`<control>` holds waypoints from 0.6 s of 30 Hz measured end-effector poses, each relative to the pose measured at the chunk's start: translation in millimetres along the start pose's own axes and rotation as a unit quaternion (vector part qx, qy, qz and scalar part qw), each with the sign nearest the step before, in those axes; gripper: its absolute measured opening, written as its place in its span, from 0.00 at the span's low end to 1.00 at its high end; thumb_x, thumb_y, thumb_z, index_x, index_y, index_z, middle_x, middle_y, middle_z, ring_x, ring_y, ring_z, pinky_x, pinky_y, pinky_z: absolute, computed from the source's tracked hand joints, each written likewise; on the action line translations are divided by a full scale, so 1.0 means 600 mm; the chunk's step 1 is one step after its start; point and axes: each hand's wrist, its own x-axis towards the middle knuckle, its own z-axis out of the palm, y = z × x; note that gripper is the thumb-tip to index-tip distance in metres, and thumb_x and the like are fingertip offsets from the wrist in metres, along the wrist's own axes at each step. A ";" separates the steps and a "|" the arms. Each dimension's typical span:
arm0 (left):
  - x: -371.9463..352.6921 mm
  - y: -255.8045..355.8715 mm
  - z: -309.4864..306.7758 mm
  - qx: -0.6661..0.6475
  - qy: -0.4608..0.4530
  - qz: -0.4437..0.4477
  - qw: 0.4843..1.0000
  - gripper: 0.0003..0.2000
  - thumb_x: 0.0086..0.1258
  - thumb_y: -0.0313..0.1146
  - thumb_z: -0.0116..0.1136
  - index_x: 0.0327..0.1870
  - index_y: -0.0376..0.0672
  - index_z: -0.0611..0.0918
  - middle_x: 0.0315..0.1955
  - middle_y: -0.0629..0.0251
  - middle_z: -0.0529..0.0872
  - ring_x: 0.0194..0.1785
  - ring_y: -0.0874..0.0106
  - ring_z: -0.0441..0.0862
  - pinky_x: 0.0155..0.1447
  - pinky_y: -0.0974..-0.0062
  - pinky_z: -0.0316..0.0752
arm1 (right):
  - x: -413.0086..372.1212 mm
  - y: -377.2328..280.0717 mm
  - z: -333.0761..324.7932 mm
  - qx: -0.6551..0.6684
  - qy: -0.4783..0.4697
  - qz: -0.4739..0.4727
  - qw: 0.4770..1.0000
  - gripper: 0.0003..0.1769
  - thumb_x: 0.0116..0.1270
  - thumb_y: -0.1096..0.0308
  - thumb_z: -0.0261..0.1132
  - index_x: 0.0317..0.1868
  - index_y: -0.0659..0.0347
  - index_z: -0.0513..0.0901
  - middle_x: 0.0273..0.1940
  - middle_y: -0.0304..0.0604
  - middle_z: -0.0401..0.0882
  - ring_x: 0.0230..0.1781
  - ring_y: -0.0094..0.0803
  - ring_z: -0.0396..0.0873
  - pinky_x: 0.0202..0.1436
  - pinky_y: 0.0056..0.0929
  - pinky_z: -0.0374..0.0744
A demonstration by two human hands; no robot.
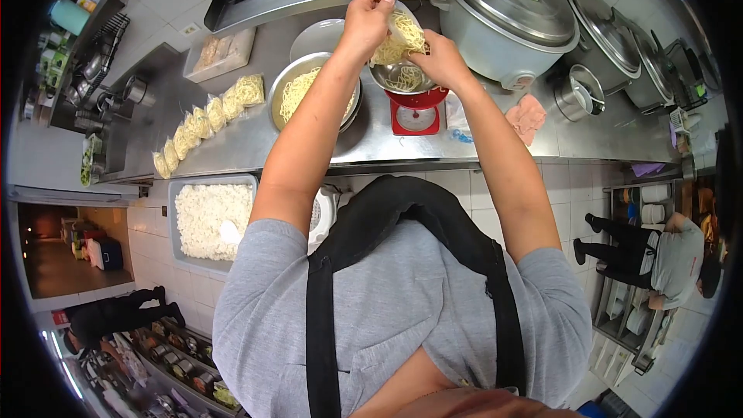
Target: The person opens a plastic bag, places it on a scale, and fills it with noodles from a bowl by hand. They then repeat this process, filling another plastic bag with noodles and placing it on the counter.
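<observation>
Above a metal bowl (405,77) is a clump of yellow noodles (396,45), partly inside what looks like a clear plastic bag (409,17). My left hand (368,22) pinches the bag's upper edge. My right hand (441,60) is closed around the clump's right side, its fingertips partly hidden. The bowl sits on a red kitchen scale (416,118) with a round dial. Left of it, a larger metal bowl (276,101) holds more loose noodles (298,93), partly covered by my left forearm. Several bagged noodle portions (217,114) stand in a row farther left.
A large rice cooker (507,39) stands at the back right, with a pink cloth (526,118) in front. A plastic container (220,56) is at the back left. Below the counter is a tub of white rice (213,217). Two other people (673,255) stand farther away, one each side.
</observation>
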 end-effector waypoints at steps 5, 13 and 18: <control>-0.010 0.020 -0.029 0.053 0.012 0.016 0.998 0.10 0.88 0.37 0.64 0.53 0.38 0.86 0.38 0.69 0.88 0.36 0.77 0.84 0.38 0.73 0.82 | 0.031 -0.029 -0.045 0.138 -0.115 0.180 0.967 0.11 0.76 0.67 0.70 0.45 0.69 0.89 0.33 0.41 0.91 0.27 0.25 0.86 0.31 0.29 0.82; -0.029 0.060 -0.039 0.075 -0.005 0.048 0.996 0.11 0.87 0.36 0.64 0.50 0.34 0.87 0.31 0.67 0.88 0.28 0.77 0.81 0.31 0.71 0.76 | 0.108 -0.184 -0.092 0.065 -0.286 0.063 0.954 0.18 0.75 0.68 0.63 0.59 0.68 0.87 0.46 0.48 0.90 0.41 0.36 0.89 0.45 0.37 0.87; -0.036 0.064 -0.062 0.052 0.020 0.027 0.998 0.12 0.87 0.36 0.64 0.49 0.34 0.87 0.32 0.66 0.88 0.29 0.77 0.80 0.32 0.71 0.76 | 0.102 -0.165 -0.073 -0.149 -0.356 -0.106 0.916 0.27 0.73 0.70 0.62 0.72 0.66 0.79 0.66 0.57 0.82 0.64 0.57 0.83 0.74 0.48 0.79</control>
